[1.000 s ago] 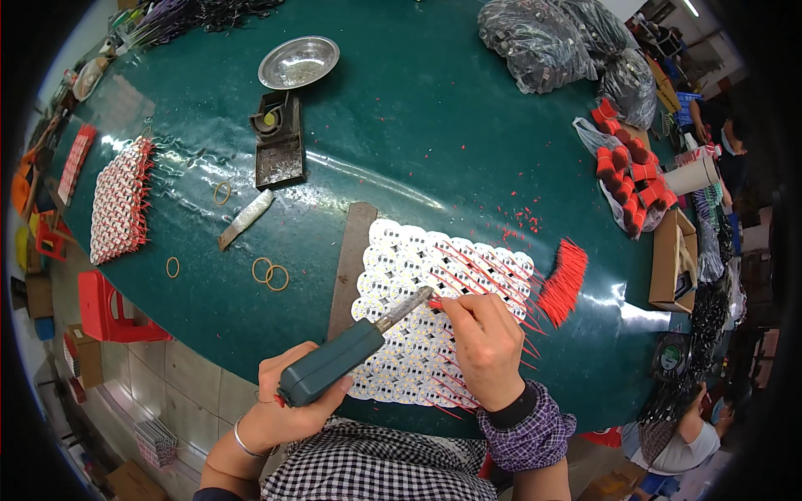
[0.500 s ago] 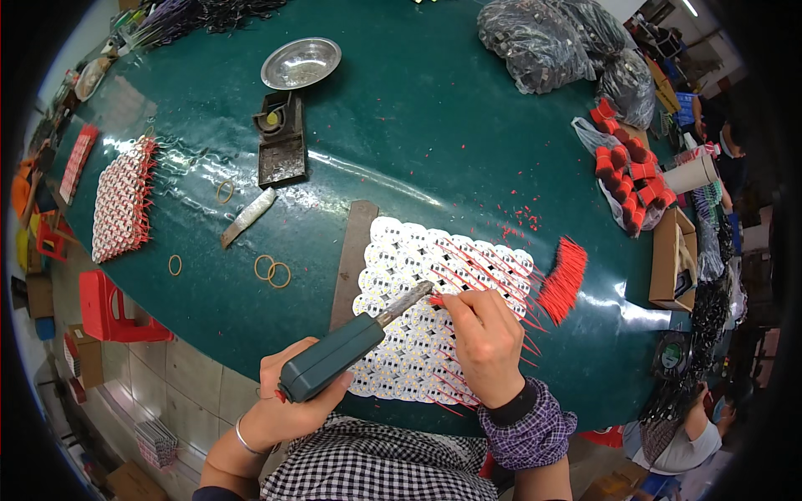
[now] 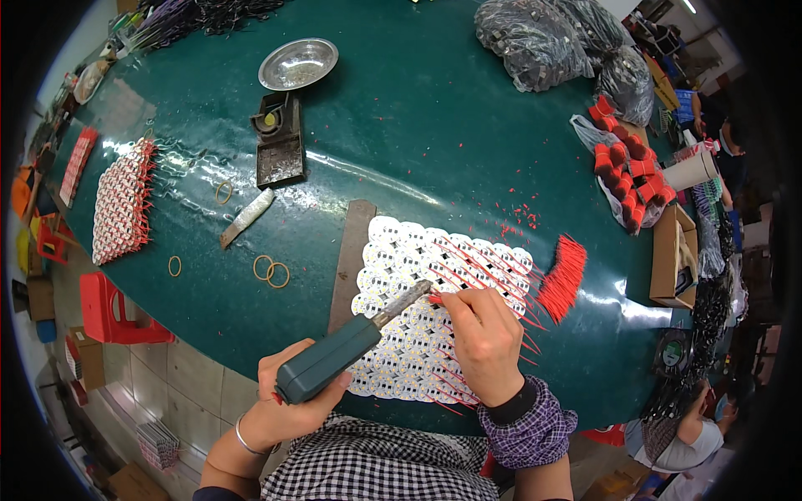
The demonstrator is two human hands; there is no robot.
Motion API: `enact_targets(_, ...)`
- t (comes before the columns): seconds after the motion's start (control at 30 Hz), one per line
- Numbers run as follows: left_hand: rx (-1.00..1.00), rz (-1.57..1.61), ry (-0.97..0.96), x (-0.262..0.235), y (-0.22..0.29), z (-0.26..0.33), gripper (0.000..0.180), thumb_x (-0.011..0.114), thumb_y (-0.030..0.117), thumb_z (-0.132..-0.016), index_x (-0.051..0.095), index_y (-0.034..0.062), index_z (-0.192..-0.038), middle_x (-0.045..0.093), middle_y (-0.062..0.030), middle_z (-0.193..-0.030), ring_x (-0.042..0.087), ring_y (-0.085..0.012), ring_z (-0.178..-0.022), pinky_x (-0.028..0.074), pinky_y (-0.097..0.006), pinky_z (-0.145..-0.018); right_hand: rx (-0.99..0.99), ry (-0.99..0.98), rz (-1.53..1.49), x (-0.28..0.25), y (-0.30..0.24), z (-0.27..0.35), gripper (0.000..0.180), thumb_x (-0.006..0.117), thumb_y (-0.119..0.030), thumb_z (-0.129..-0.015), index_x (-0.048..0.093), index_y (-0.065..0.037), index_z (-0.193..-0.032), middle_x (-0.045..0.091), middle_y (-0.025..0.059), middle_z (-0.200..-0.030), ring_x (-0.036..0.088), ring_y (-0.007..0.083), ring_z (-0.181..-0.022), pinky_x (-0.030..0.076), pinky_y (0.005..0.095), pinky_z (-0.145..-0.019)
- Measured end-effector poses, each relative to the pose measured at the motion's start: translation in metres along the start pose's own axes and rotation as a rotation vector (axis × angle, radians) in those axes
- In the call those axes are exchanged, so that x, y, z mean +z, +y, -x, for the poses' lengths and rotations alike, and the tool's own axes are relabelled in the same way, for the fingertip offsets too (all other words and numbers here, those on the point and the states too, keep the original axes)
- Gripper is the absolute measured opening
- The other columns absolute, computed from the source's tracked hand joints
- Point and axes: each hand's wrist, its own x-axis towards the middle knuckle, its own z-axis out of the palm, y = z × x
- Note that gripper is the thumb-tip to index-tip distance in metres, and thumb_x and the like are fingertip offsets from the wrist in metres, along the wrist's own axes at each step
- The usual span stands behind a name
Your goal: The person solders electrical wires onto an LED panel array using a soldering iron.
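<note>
- Over on the left, the left hand [image 3: 284,413] was wrapped firmly around the handle of a teal soldering iron [image 3: 330,361], thumb along its near side.
- And the iron's long axis! Take its tip as the hub of the dial: the handle ran back towards 8 o'clock, the metal barrel pointing up towards 2.
- Between 9 and 10 o'clock from that tip lay a brown flat bar [image 3: 352,250], right along the left edge of the work.
- Beneath the tip itself spread the sheet of round white boards [image 3: 388,334], flat on the green table [image 3: 401,159], reaching from about 11 o'clock round to 6.
- Here was the tight spot: a short red piece [image 3: 436,300] showed just beside the tip, at about 5 o'clock. Whether the two touched, I couldn't tell.
- The right hand [image 3: 489,346], closest of all to that red piece, came in from between 4 and 5, thumb and forefinger pinched around it.
- Out towards 2 o'clock, loose red wires [image 3: 484,267] slanted over the sheet, their lengths lying roughly from 10 to 4.
- Furthest right, at 3 o'clock, a thick red bundle [image 3: 564,280] rested on the table, well clear of both hands.
</note>
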Motion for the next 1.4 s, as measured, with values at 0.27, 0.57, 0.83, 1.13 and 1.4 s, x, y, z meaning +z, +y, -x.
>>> enact_targets(0.27,-0.012,0.088,0.110,-0.005,0.002,0.011,0.027,0.078,-0.001,-0.078,0.072,-0.0052,-0.104,0.069,-0.0101,-0.087,0.065,-0.0152,-0.068,0.051,-0.026,-0.061,-0.014,0.023,0.022,-0.003,-0.003,-0.001,0.029,0.068,0.001,-0.075,0.068,0.002,-0.104,0.062,0.0090,-0.091,0.062,0.0247,-0.081,0.051,0.0362,-0.065)
enact_targets(0.57,-0.026,0.112,0.120,-0.006,0.004,0.015,0.026,0.077,-0.002,-0.079,0.071,-0.0058,-0.105,0.069,-0.0100,-0.088,0.064,-0.0141,-0.071,0.050,-0.026,-0.062,-0.026,0.029,-0.042,-0.002,-0.009,0.005,0.032,0.068,0.004,-0.074,0.068,0.004,-0.105,0.062,0.0103,-0.090,0.061,0.0251,-0.079,0.050,0.0365,-0.066)
enact_targets(0.83,-0.083,0.115,0.083,-0.003,0.002,0.015,0.024,0.077,-0.003,-0.079,0.071,-0.0054,-0.102,0.069,-0.0083,-0.087,0.063,-0.0120,-0.071,0.048,-0.025,-0.062,-0.017,0.015,-0.027,0.002,-0.010,0.005,0.032,0.067,0.005,-0.074,0.068,0.004,-0.105,0.061,0.0101,-0.090,0.060,0.0252,-0.079,0.050,0.0365,-0.065)
enact_targets(1.13,-0.084,0.100,0.045,-0.003,0.003,0.012,0.020,0.078,-0.002,-0.079,0.070,-0.0051,-0.098,0.068,-0.0091,-0.084,0.062,-0.0134,-0.067,0.048,-0.026,-0.061,-0.022,0.007,-0.005,0.003,-0.009,0.005,0.032,0.067,0.004,-0.074,0.068,0.004,-0.106,0.061,0.0101,-0.091,0.060,0.0251,-0.080,0.050,0.0364,-0.066)
enact_targets(1.4,-0.082,0.045,0.041,-0.005,0.003,0.015,0.019,0.078,-0.002,-0.078,0.071,-0.0045,-0.095,0.066,-0.0082,-0.080,0.062,-0.0142,-0.065,0.047,-0.027,-0.057,-0.014,-0.001,-0.001,0.004,-0.009,0.005,0.032,0.067,0.003,-0.073,0.068,0.004,-0.105,0.061,0.0103,-0.091,0.061,0.0253,-0.081,0.050,0.0363,-0.066)
